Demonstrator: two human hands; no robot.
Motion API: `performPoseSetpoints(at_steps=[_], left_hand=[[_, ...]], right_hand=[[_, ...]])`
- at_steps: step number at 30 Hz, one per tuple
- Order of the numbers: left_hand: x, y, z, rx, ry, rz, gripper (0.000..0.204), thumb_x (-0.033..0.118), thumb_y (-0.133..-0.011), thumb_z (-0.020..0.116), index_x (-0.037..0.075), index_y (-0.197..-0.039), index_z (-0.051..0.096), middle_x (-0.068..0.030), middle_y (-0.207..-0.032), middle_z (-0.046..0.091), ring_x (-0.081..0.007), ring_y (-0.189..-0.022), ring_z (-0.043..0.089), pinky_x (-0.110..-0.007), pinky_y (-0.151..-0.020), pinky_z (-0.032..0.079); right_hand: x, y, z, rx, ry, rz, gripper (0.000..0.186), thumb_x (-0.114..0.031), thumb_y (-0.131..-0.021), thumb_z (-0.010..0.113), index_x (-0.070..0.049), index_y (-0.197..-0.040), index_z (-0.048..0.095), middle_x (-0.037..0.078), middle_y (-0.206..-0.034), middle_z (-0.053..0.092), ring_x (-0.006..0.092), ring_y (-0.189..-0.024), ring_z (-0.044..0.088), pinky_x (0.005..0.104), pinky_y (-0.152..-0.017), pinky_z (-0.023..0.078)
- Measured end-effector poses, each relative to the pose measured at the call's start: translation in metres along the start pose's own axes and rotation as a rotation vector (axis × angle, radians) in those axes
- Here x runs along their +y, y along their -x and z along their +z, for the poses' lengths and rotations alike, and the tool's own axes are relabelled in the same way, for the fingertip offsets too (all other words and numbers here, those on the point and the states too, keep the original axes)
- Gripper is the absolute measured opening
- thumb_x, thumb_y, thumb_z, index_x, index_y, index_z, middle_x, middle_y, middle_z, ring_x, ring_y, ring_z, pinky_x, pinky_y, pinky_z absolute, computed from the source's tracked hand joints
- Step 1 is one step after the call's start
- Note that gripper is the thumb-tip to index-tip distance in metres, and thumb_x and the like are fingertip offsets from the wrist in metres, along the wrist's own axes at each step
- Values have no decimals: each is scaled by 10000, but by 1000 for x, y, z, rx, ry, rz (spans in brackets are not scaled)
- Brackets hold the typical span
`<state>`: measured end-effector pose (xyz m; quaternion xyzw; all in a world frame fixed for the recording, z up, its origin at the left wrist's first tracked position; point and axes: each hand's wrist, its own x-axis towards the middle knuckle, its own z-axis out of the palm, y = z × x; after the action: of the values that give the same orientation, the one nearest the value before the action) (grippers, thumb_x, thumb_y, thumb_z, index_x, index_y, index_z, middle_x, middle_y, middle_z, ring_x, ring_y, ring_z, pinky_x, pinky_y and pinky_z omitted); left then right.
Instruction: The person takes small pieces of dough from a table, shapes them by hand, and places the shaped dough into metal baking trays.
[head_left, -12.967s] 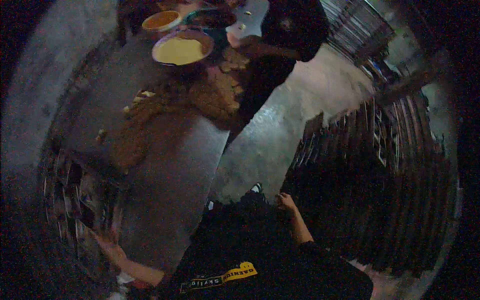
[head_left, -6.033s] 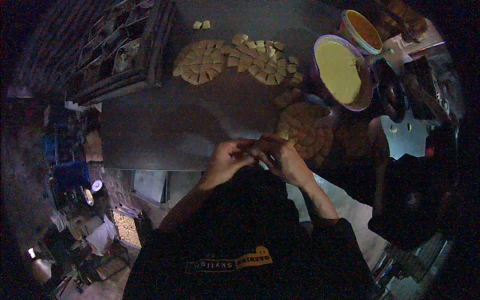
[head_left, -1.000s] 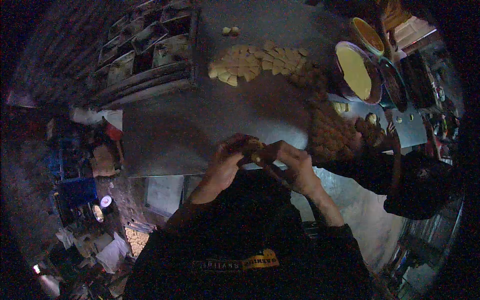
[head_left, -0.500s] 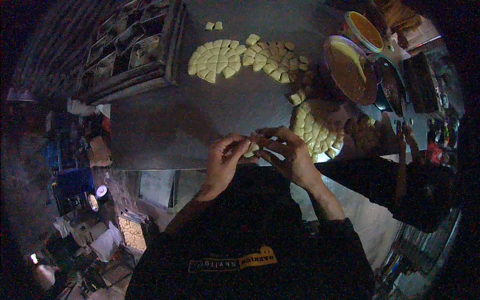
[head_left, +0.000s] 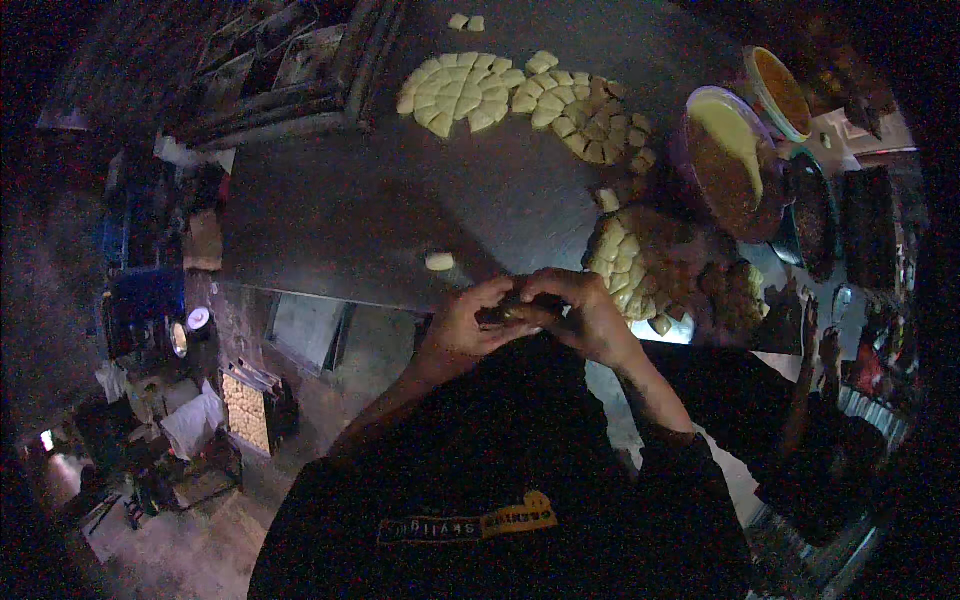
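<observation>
Left hand and right hand meet, curled (grip too dark to tell); lone dough piece nearby, long axis sideways.

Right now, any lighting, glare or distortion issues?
Head view: dim, grainy, corners black; shadow dulls the right side of the pale segmented dough cluster beside the right hand; glare whitens the grey tabletop at the cluster's lower edge; fisheye warping toward the rim.
</observation>
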<state>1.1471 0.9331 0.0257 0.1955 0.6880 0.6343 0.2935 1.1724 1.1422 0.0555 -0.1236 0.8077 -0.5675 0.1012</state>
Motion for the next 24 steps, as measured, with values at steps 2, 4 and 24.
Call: performPoseSetpoints(at_steps=[2,4,24], left_hand=[[-10,2,-1,40,3,-113,384,94,-848,755,16,-1185,588,-70,-1103,669,-183,-998,658,-334,-908,531],[-24,6,-6,108,71,-222,366,86,-854,739,27,-1182,589,-80,-1096,668,-184,-990,658,-336,-902,526],[-110,12,-139,478,399,-186,562,423,-1051,378,116,-1507,262,-226,-1280,603,-330,-832,723,-374,-607,595]], right_hand=[[4,-4,6,-7,151,-57,234,-130,-852,711,-63,-1071,659,145,-1028,665,349,-985,636,410,-845,527],[9,-5,16,36,331,-147,298,-150,-857,706,-71,-1135,635,152,-1087,649,357,-1054,611,428,-866,524],[91,-145,85,-71,376,99,314,-233,-935,611,-95,-1218,615,136,-1203,639,345,-1112,606,453,-948,498]])
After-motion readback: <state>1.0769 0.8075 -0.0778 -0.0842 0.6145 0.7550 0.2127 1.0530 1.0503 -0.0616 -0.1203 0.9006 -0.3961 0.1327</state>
